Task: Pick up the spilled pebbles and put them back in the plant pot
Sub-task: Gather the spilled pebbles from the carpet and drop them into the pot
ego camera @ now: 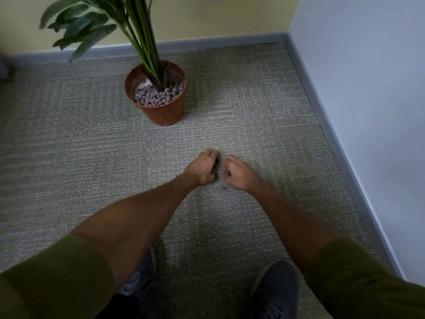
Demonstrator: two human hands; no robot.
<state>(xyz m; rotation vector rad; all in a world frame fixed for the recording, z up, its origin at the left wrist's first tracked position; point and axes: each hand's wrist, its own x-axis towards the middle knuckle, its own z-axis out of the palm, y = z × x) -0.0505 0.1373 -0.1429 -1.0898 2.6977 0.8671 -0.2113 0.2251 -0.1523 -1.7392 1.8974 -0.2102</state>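
With both arms reaching down to the carpet (264, 125), the left hand (203, 168) and the right hand (239, 172) are cupped knuckles-up and facing each other, fingers curled in, almost touching. That looks like a scooping pose, the two palms acting as walls to herd the spilled pebbles (221, 167) into one heap. A small greyish cluster shows in the narrow gap between them; whether either hand already grips any, I cannot tell, since the fingers hide their undersides. One dark speck (224, 187) sits on the carpet just below the right hand, possibly a stray. The plant pot (161, 111) stands upright well beyond the hands, near the skirting, its top already covered with pebbles around the green stems (147, 47). My read: gathering underway, the carry to the pot not yet made.
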